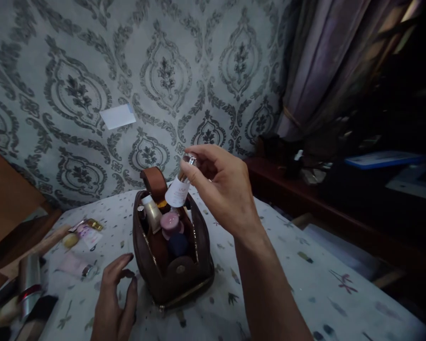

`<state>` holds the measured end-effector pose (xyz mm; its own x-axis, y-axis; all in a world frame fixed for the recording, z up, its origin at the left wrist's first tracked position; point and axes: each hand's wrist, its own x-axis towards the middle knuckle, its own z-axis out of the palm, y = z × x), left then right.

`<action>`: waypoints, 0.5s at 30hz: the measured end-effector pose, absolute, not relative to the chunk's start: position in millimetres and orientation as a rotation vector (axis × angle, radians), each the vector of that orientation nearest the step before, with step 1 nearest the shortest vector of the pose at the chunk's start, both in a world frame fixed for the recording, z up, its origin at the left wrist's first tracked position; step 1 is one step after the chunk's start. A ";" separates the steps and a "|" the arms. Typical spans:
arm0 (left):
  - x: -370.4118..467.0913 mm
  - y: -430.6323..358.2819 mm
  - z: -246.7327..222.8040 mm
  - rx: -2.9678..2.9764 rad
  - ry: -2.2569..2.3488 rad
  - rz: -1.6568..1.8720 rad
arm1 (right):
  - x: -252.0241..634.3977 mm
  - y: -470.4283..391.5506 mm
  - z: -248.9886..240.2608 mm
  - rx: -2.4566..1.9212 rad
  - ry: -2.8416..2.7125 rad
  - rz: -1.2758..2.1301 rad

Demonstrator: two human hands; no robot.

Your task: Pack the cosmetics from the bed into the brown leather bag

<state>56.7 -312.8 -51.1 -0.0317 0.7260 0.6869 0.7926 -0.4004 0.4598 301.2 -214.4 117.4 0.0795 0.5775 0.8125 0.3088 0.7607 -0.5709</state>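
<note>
Our right fingers [200,181] pinched the bottle [178,192] above the bag [179,286], toward 12 o'clock; our left fingers [115,264], parted and empty, lay at 8 o'clock. We judged this mid-transfer, the next move needing rim clearance.

Patterned wallpaper [206,94] (dimly lit), curtain [317,61].

White silver-capped bottle [178,190], tilted, over open brown bag [180,283]

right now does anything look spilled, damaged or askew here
No spill or damage shows around the open brown bag. The pale rectangle on the patterned wall looks odd: it breaks the pattern and appears tilted.
</note>
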 end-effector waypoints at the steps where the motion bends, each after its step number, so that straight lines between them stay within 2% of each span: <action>1: 55.4 -311.6 -56.6 -2.124 -1.729 -1.470 | 301.9 -213.8 117.5 -0.745 -1.513 0.234; 5: 49.9 -307.2 -72.0 -2.068 -1.942 -1.550 | 304.0 -210.6 117.2 -0.726 -1.500 0.246; 15: 52.8 -311.3 -83.1 -2.201 -2.059 -1.570 | 296.9 -209.1 115.4 -0.734 -1.575 0.256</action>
<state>52.8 -311.3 -83.1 -0.1421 0.8892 0.4349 0.6549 -0.2450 0.7149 296.9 -209.1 115.4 0.0225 0.5875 0.8089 0.3007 0.7677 -0.5659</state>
